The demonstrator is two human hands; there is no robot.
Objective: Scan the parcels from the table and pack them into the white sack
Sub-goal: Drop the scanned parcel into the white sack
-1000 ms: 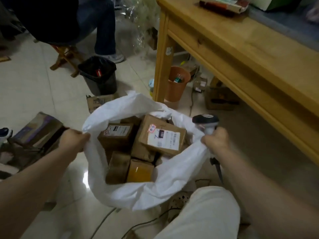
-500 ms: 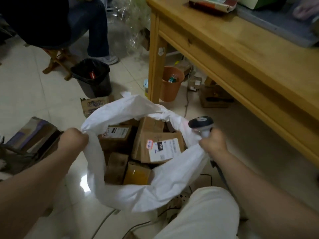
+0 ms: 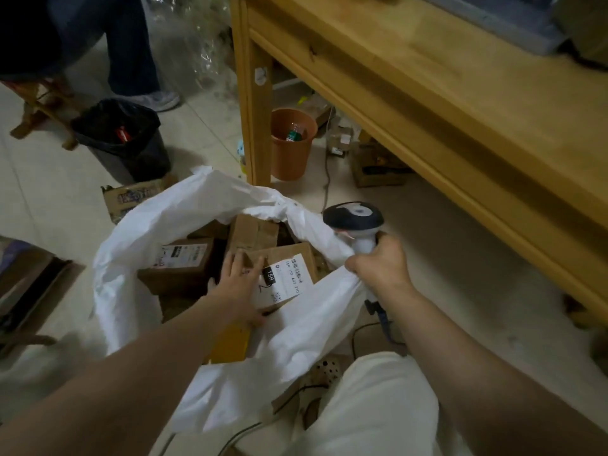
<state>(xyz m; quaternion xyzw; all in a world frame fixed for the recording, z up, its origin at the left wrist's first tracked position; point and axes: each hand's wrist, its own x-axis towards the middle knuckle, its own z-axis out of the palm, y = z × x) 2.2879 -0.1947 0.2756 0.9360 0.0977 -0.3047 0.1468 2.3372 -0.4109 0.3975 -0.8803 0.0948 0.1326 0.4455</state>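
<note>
The white sack (image 3: 138,245) stands open on the floor, holding several brown cardboard parcels. My left hand (image 3: 238,284) reaches inside it and lies flat, fingers spread, on the top parcel (image 3: 289,278), which carries a white shipping label. Behind that one lies another labelled parcel (image 3: 179,261). My right hand (image 3: 381,266) grips the sack's right rim together with the handle of a black-and-white barcode scanner (image 3: 353,218). The scanner's cable hangs down below my wrist.
A wooden table (image 3: 460,103) fills the right side, its leg (image 3: 253,103) just behind the sack. An orange bin (image 3: 292,143) and small boxes sit under it. A black bin (image 3: 121,139), a seated person's legs (image 3: 131,47) and cartons (image 3: 131,199) are at the left.
My left hand has let go of the sack's left rim and moved inside onto the top parcel. The labelled parcel has shifted and turned. The right hand keeps its hold.
</note>
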